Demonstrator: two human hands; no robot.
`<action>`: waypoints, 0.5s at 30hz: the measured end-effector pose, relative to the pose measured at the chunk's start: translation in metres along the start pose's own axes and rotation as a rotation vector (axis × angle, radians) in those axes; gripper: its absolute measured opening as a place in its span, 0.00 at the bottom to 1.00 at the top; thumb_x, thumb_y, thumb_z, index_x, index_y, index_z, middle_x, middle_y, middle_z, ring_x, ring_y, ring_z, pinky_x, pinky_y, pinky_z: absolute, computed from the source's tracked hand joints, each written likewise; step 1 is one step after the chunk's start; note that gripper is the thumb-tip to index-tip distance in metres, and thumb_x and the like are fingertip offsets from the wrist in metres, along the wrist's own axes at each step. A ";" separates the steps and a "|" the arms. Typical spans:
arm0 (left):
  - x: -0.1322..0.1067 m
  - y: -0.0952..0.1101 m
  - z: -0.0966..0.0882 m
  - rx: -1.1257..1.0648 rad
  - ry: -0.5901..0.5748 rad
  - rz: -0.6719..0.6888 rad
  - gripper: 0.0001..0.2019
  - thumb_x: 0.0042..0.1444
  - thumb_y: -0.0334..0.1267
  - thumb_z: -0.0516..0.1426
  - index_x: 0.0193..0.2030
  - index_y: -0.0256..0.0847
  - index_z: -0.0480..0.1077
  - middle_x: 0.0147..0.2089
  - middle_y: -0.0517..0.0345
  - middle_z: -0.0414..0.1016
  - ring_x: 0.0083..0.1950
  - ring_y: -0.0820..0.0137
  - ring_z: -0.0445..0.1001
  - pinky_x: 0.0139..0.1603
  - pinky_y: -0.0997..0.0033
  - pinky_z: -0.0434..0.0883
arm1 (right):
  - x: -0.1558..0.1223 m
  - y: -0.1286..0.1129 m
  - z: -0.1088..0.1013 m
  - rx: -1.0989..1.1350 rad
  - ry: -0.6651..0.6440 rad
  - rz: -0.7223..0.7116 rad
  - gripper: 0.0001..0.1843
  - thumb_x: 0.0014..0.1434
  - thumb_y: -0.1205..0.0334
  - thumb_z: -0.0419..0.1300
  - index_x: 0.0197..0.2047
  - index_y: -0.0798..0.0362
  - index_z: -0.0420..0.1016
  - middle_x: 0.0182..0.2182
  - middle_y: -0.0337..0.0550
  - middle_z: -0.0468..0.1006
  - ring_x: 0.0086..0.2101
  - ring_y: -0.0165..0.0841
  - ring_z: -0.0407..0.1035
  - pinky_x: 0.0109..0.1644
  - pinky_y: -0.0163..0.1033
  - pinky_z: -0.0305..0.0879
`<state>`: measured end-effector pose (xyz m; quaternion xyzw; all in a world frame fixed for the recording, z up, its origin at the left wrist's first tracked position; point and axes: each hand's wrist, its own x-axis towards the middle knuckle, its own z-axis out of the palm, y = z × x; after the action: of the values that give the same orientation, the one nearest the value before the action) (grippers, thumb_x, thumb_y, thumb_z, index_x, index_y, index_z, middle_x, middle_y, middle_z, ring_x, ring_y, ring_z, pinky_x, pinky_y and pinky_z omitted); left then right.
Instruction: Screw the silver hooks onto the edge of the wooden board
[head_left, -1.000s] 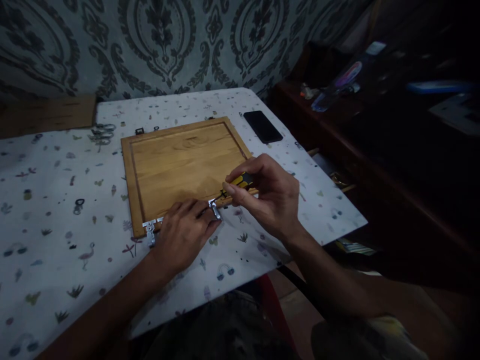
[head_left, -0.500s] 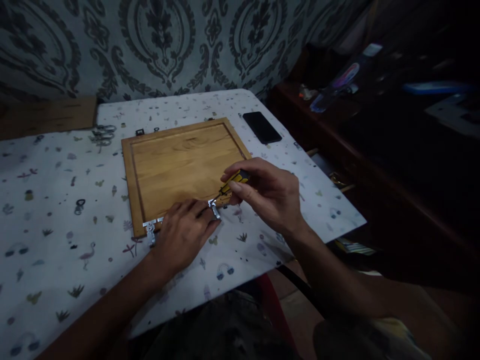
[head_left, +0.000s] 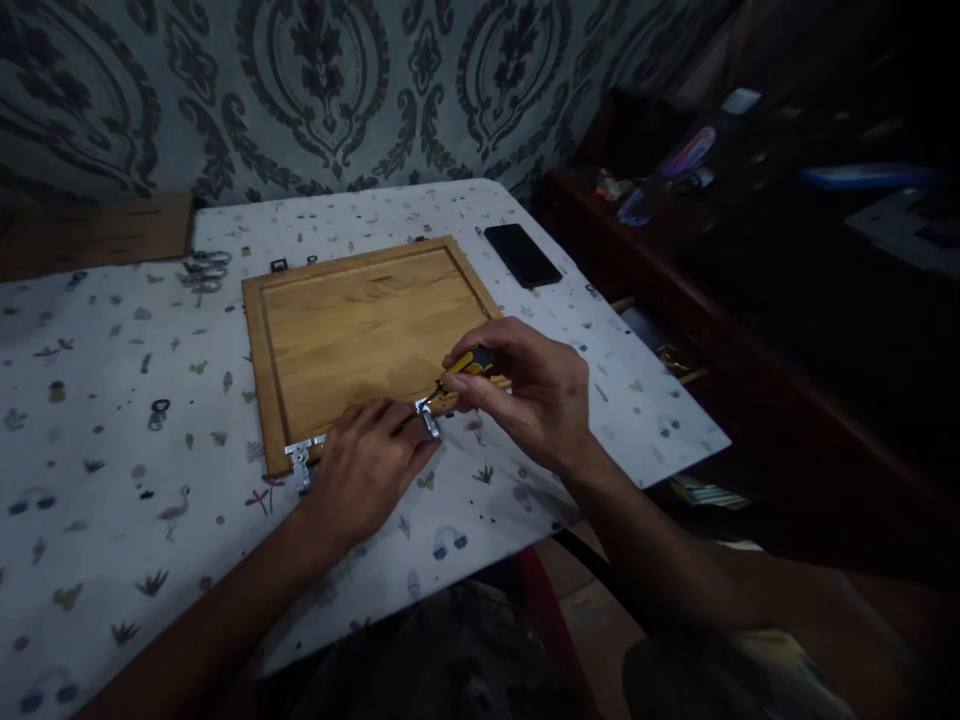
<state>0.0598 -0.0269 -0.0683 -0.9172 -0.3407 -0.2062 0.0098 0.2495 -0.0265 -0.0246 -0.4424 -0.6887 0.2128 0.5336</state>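
A framed wooden cabinet door lies flat on the table. Along its near edge sit two silver metal hinges, a left hinge and a right hinge. My left hand rests over the near edge between them, its fingers closed together and its thumb and index finger against the right hinge. In my right hand is a small yellow-and-black screwdriver, pinched by the handle and tilted down to the left. Its tip meets the right hinge; a screw there is too small to make out.
Behind the door, a black phone lies on the patterned tablecloth. Several metal pieces lie at the left near a cardboard piece. A clear bottle leans on dark furniture at the right.
My right hand has shifted slightly left and the screwdriver handle has turned a little in its fingers. My left hand and the cabinet door stay in place.
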 end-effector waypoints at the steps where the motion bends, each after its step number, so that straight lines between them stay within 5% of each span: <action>1: 0.000 0.000 0.000 0.001 -0.003 -0.002 0.05 0.66 0.39 0.60 0.43 0.41 0.76 0.46 0.56 0.82 0.44 0.61 0.79 0.44 0.57 0.74 | 0.000 0.000 0.000 -0.003 0.001 0.003 0.07 0.61 0.58 0.69 0.39 0.51 0.77 0.32 0.37 0.77 0.29 0.27 0.72 0.31 0.33 0.72; 15: -0.001 0.000 0.001 -0.018 -0.050 -0.030 0.08 0.69 0.40 0.56 0.44 0.42 0.76 0.49 0.54 0.82 0.47 0.60 0.79 0.47 0.56 0.74 | -0.001 -0.002 0.003 -0.044 0.019 -0.020 0.08 0.60 0.58 0.70 0.38 0.50 0.77 0.31 0.36 0.76 0.28 0.27 0.72 0.29 0.33 0.71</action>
<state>0.0596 -0.0271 -0.0692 -0.9169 -0.3528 -0.1864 -0.0103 0.2462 -0.0279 -0.0245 -0.4492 -0.6925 0.1878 0.5323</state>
